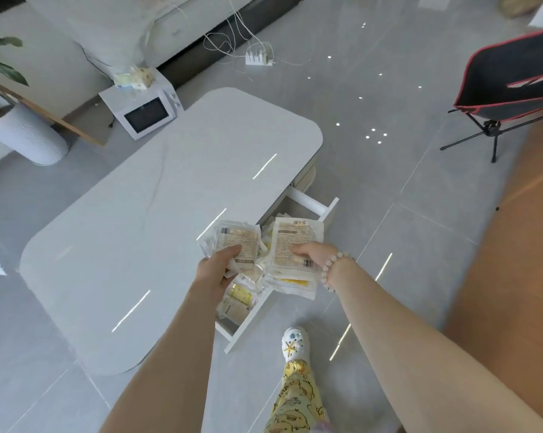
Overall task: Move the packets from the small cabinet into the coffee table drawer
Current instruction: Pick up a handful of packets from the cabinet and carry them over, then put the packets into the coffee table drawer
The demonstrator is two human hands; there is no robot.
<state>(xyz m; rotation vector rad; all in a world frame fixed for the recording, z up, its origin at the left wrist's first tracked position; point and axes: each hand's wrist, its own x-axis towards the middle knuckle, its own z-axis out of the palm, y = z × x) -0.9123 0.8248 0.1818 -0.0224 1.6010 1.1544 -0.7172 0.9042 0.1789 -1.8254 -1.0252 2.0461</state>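
Observation:
A white coffee table fills the middle of the head view, its drawer pulled open on the right side. Several white and yellow packets lie inside the drawer. My left hand grips a stack of packets above the table's edge. My right hand, with a bead bracelet on the wrist, holds a second stack of packets right over the open drawer. The small cabinet is not in view.
A white microwave with a tissue pack on top sits on the floor beyond the table. A power strip with cables lies further back. A black and red folding chair stands at the right. My foot is beside the drawer front.

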